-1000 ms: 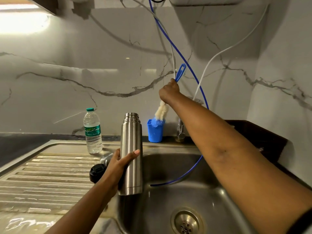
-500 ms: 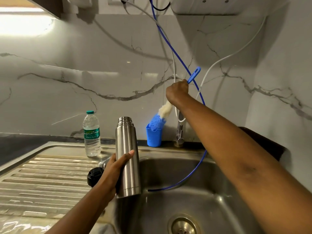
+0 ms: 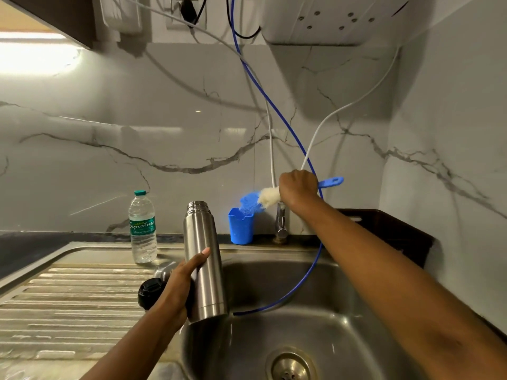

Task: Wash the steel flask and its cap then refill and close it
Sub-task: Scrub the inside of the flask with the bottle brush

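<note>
Flask [image 3: 204, 259] upright at the left edge of the sink [image 3: 343, 311], uncapped, my left hand [image 3: 175, 292] wrapped round its lower body. Black cap [image 3: 150, 292] lies on the drainboard [image 3: 68, 297] just behind that hand. Scrubbing not yet begun, I judge; rinse, refill, closing all left. Right hand [image 3: 297, 187] clenched on the brush [image 3: 264, 197] above the blue cup [image 3: 241, 227].

Water bottle [image 3: 142, 229], blue cup [image 3: 241, 229], blue hose [image 3: 274, 304]
</note>
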The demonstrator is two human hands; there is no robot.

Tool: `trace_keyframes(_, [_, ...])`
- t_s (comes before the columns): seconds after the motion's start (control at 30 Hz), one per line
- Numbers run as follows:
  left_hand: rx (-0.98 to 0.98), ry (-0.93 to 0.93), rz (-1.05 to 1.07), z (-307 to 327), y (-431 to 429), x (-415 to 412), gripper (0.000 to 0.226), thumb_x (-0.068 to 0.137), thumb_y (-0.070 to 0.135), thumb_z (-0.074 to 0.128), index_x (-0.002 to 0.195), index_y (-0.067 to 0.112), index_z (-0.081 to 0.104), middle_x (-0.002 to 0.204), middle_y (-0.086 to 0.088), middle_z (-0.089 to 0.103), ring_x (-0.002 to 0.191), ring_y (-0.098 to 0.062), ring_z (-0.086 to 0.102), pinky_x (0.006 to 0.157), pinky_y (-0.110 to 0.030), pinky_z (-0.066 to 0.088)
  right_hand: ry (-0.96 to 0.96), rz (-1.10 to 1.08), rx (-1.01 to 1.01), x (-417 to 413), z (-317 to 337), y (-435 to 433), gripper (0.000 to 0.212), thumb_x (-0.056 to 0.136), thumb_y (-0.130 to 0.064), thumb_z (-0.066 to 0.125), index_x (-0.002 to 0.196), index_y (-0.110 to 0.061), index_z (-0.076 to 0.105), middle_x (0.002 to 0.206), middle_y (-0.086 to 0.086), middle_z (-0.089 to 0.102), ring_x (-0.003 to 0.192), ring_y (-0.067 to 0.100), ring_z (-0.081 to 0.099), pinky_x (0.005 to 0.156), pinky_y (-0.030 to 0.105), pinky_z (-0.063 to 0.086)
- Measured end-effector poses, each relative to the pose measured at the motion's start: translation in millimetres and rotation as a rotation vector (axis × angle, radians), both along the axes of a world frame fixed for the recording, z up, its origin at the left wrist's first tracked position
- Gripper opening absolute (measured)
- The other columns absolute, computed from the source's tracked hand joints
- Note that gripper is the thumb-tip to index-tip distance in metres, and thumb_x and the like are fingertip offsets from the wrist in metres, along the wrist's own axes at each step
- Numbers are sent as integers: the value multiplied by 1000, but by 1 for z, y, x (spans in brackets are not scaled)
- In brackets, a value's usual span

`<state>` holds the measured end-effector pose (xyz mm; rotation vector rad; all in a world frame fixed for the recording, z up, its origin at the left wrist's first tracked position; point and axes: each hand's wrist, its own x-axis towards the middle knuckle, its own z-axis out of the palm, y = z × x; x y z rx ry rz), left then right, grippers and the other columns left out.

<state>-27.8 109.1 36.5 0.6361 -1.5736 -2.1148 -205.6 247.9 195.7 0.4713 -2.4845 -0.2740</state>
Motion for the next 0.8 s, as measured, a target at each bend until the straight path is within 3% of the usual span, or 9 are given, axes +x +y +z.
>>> trace_keyframes(0.13, [-7,-12,-8,0,4,1,84,58,46,77,129,13,47,105,-23,66,88,-37,66,66,-39,53,31,104,-103,1,-26,16,26,93,-10,52,118,-3,55,112,11,62,103,23,58,76,29,44])
trace_keyframes(0.2, [-14,-15,-8,0,6,2,82,59,48,73,129,14,47,107,-23,64,90,-37,65,66,-39,53,-15,150,-162,8,-32,24,25,95,-8,47,117,0,55,113,14,62,103,25,59,81,31,45])
trace_keyframes(0.3, [-68,-14,-7,0,10,4,87,54,49,81,126,16,46,107,-21,64,90,-37,64,69,-41,54,-67,283,-273,8,-40,33,21,95,-8,42,105,-3,60,102,14,63,93,29,60,72,34,42])
trace_keyframes(0.4, [-118,-56,-3,4,15,6,107,33,64,80,123,25,39,110,-17,59,96,-37,62,83,-51,53,-102,240,-404,0,-49,49,23,96,-18,45,110,-11,63,95,6,65,80,20,59,66,29,44])
trace_keyframes(0.5, [-117,-69,-11,2,19,7,128,8,70,79,121,29,37,111,-17,58,96,-37,61,73,-45,54,-248,260,-540,-7,-59,78,26,96,-28,44,112,-21,64,96,2,66,84,20,61,69,31,46])
trace_keyframes(0.57, [-97,-67,-19,2,21,7,123,14,68,82,121,26,40,111,-18,58,94,-37,62,64,-40,54,-388,340,-673,-9,-68,102,26,96,-32,47,113,-25,65,93,-1,64,86,19,61,75,33,49])
trace_keyframes(0.67, [-65,-64,-17,1,23,8,96,45,54,85,125,20,44,110,-20,60,92,-37,63,63,-40,53,-501,453,-820,-10,-89,127,26,92,-33,54,113,-23,66,92,-2,65,88,17,61,76,32,49])
trace_keyframes(0.8, [-55,-82,-38,3,27,9,104,31,57,80,123,16,52,107,-22,65,86,-35,66,60,-38,54,-506,596,-913,-11,-109,144,26,88,-28,62,111,-19,68,100,-1,69,91,13,61,70,19,43])
